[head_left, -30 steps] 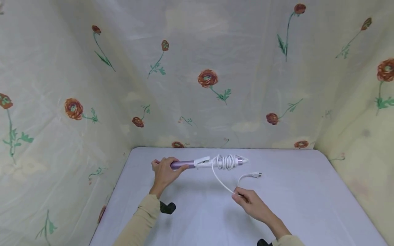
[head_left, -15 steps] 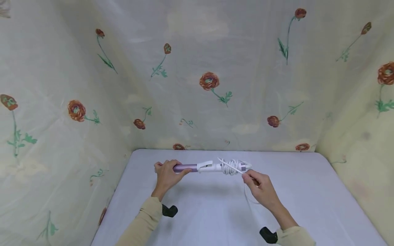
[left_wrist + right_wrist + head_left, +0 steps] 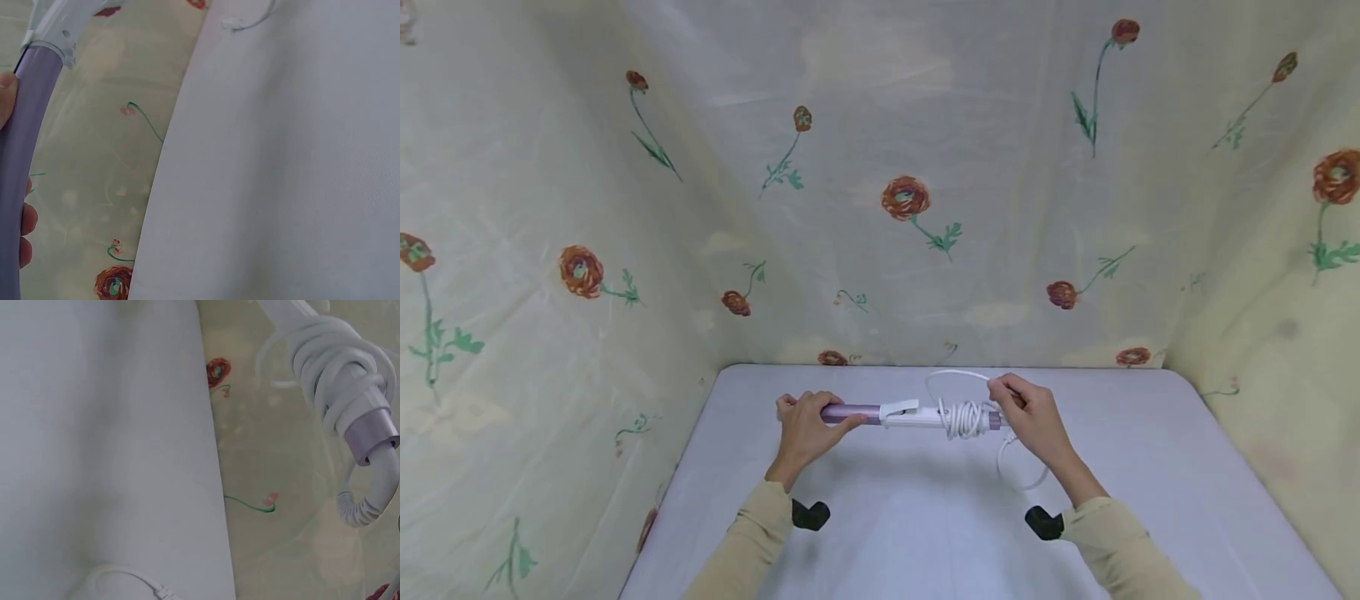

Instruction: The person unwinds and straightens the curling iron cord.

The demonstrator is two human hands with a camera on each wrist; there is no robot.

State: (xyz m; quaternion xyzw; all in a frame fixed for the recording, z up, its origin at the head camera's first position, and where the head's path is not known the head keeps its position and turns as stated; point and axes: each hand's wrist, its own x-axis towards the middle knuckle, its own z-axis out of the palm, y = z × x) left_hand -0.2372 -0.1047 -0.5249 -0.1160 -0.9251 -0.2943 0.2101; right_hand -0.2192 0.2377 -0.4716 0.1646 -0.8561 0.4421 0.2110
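My left hand [image 3: 808, 429] grips the purple barrel of a curling iron [image 3: 853, 413], held level above the table. Its white lever and handle point to the right. A white power cord [image 3: 964, 420] is wound in several turns round the handle, near the purple end ring [image 3: 370, 434]. My right hand [image 3: 1032, 417], beside that end, pinches the free cord, which arcs up and back over the coils. The cord's tail hangs in a loop below the right hand. Its plug [image 3: 232, 24] shows at the top of the left wrist view. In the right wrist view the right fingers are out of sight.
A white table [image 3: 917, 533] lies beneath both hands. Cloth walls [image 3: 1000, 192] with a flower print rise behind it and at the sides. Black pieces, one at each wrist, stick out beside the left sleeve [image 3: 760, 521] and the right sleeve [image 3: 1108, 529].
My right hand has moved from low in front of the curling iron up to its right end, carrying the cord up and over behind the handle. The left hand keeps its grip almost in place.
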